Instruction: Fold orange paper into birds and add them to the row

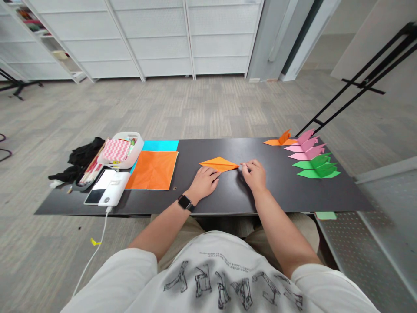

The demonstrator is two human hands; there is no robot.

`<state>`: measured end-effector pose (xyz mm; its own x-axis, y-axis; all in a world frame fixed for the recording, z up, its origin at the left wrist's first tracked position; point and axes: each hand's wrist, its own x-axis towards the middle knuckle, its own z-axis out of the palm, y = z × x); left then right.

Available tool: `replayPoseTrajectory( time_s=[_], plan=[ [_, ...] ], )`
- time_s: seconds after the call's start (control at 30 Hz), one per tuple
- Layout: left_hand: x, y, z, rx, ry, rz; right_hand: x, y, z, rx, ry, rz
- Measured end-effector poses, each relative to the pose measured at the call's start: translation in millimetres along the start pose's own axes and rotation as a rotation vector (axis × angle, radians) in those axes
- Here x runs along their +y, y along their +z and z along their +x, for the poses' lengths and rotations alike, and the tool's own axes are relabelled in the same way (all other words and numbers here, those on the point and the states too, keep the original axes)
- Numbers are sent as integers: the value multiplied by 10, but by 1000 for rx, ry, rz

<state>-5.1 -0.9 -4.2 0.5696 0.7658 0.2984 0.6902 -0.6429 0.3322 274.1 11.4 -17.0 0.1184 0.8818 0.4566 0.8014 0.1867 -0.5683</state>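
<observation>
Head view, with the folded orange paper as the centre of the dial and 12 o'clock pointing away from the person. The folded orange paper point(219, 163) lies on the dark surface point(189, 200), a long kite-like form with a point at 9 and another at 3. The left hand point(205, 180), at 7, rests its fingers on the paper's near edge; its grip is loose, the fingers extended rather than clasping. The right hand point(254, 174), between 3 and 4, has its fingers bent together at the paper's 3 o'clock point; whether this grip pinches the paper cannot be told.

Containers, both toward 9: a white tub point(139, 143) holds a pink-and-white zigzag-patterned packet point(115, 150) on its 9 o'clock side and small mixed items, too small to identify, toward 3. Just beside it, a black tray point(85, 188) contains slim red and pale items point(92, 173).

Also toward 9, a stack of square sheets point(153, 170), orange uppermost, lies between tub and left hand. Between 2 and 3 stands a folded orange figure point(284, 138); nearer 3 follow pink folded figures point(308, 144), then green folded figures point(317, 168).
</observation>
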Motion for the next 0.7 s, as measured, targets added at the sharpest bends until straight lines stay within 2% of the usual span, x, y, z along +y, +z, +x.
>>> replayPoseTrajectory(
  time_s=[0.13, 0.3, 0.43, 0.7],
  plan=[
    [10, -14, -4, -3, -1, 6, -87, 17, -29, -20, -47, -52],
    [35, -38, 0, 1, 2, 6, -260, 60, -137, -243, -145, -290],
    [39, -39, 8, -5, -8, 16, -316, 115, -218, -357, -127, -426],
    [38, -32, 5, -1, -9, 29, -272, 144, -224, -402, -27, -464]
  ],
)
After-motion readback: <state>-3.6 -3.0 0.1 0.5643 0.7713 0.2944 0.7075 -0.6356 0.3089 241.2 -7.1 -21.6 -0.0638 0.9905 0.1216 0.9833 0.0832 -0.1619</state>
